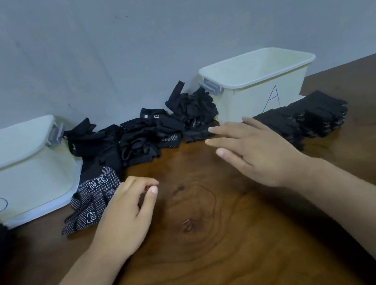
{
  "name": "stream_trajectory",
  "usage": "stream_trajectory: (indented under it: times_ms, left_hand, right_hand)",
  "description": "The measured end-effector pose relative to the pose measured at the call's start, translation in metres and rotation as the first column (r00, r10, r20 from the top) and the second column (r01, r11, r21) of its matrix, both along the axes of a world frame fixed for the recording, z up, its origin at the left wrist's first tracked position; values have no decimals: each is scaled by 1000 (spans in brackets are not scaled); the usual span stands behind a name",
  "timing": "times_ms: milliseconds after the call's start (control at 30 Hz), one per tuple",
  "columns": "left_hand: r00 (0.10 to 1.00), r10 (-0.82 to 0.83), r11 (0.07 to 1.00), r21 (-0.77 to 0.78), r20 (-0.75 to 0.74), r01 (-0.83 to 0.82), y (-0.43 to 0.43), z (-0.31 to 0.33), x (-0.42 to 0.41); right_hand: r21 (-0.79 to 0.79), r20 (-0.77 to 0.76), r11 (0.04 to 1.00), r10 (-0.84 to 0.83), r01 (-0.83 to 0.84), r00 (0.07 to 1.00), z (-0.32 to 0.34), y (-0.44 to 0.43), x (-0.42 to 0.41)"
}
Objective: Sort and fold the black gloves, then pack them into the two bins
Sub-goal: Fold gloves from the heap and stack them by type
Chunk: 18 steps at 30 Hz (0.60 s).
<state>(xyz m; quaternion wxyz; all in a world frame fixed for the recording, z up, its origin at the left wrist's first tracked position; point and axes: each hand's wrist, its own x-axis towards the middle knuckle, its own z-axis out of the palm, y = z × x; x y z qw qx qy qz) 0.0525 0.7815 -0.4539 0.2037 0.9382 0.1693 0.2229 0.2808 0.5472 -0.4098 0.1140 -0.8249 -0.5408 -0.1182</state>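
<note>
black gloves (pixel 146 137) lie heaped between bin b (pixel 25 174) and bin a (pixel 244 100) on a wooden table (pixel 200 252). the right hand (pixel 261 155) reaches with fingers spread; the left hand (pixel 127 217), loosely curled, holds nothing.

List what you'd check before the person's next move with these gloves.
1. Hands free: left hand and right hand hold nothing: ok.
2. Pile reachable: right hand nearly at its edge: ok.
3. Bin A open: ok.
4. Bin B contents: cannot tell.
5. Folding room on table between hands: ok.
6. Sorting done: not ok, pile jumbled.
</note>
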Motion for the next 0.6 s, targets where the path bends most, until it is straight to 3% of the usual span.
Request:
stream_trajectory:
  times_ms: [267,500,600]
  left_hand:
    - [981,117,976,-202,156,-85,5,-3,10]
    - [962,193,925,-362,195,-112,9,-3,12]
    - [955,220,911,-393,199,-127,11,-4,14]
  right_hand:
    - [54,-98,995,91,-86,991,-35,86,-23]
    - [209,31,976,52,-57,998,-37,172,-18]
    - [256,13,965,49,-50,999,-41,193,-14]
